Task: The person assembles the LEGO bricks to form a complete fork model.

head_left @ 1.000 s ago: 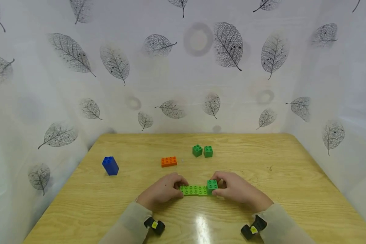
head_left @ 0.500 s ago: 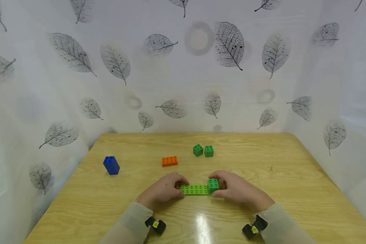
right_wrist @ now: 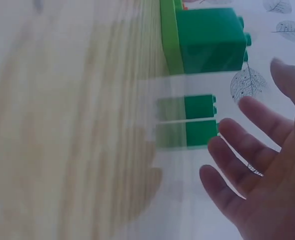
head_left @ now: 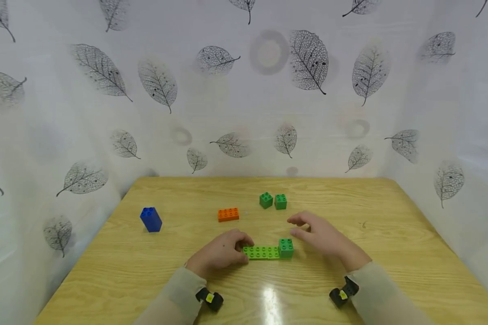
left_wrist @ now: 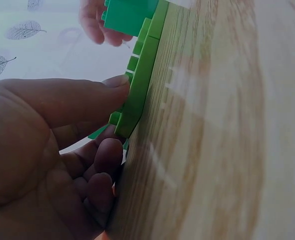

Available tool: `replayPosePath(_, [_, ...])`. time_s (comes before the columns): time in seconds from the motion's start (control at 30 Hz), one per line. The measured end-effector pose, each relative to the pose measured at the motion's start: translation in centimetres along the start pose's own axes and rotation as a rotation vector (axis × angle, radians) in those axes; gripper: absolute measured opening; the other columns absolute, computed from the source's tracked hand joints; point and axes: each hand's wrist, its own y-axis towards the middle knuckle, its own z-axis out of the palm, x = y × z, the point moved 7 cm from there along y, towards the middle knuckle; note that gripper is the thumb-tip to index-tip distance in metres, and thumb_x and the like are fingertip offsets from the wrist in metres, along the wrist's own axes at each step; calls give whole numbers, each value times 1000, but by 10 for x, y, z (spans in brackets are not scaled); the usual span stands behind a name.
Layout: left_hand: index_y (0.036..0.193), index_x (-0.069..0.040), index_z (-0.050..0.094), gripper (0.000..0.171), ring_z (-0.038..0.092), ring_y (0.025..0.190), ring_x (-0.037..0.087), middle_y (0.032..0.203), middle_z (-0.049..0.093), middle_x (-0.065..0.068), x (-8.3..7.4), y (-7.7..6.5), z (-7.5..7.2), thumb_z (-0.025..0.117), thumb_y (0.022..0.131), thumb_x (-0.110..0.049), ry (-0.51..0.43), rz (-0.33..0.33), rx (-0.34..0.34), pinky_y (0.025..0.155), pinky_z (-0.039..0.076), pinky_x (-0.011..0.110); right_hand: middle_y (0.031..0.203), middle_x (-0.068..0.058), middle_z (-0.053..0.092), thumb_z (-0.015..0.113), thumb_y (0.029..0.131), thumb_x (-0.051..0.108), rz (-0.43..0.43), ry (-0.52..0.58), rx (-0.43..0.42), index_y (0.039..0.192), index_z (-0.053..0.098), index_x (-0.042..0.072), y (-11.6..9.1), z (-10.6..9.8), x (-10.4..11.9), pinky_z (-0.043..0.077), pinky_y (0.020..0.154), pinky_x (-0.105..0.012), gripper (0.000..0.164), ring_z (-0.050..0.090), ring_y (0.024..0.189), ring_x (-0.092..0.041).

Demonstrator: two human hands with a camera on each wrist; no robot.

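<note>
My left hand [head_left: 221,253] pinches the left end of a row of flat light-green building bricks [head_left: 260,253] on the table. In the left wrist view the thumb lies over the studs of the light-green brick [left_wrist: 140,85], fingers curled on the far side. A taller dark-green brick [head_left: 286,248] sits on the row's right end, studs up; the right wrist view shows this green brick [right_wrist: 212,40] seated on the light-green base. Apart from it, up and to the right, my right hand [head_left: 323,232] hovers with fingers spread and nothing in them.
Farther back stand two loose green bricks, one turned [head_left: 266,200] and one square-on [head_left: 281,201]. Left of them lies an orange brick [head_left: 228,215]. A tall blue block [head_left: 151,220] stands at the left of the wooden table [head_left: 349,293]. A leaf-patterned curtain [head_left: 244,90] surrounds the table.
My right hand has let go of the dark-green brick and moved up and to the right, its fingers opening. The small gap in the light-green row has closed. My left hand keeps its pinch.
</note>
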Motion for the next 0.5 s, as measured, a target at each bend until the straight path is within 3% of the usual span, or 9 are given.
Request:
replayPosePath(0.3, [117, -21, 69, 32, 54, 92, 18, 102, 61, -6, 4, -2, 0, 77, 86, -15, -15, -20, -2, 82, 46, 36, 145, -11, 52, 59, 103, 41, 59, 39, -59, 148, 48, 8, 20, -13, -19, 47, 97, -54, 57, 56, 121, -29])
replayPosePath(0.5, [118, -20, 69, 33, 55, 92, 18, 103, 61, -6, 3, 0, 1, 76, 86, -15, -15, 0, -2, 82, 46, 36, 148, -13, 48, 62, 102, 33, 82, -21, -82, 151, 45, 10, 37, -16, -26, 49, 94, -53, 57, 57, 119, -30])
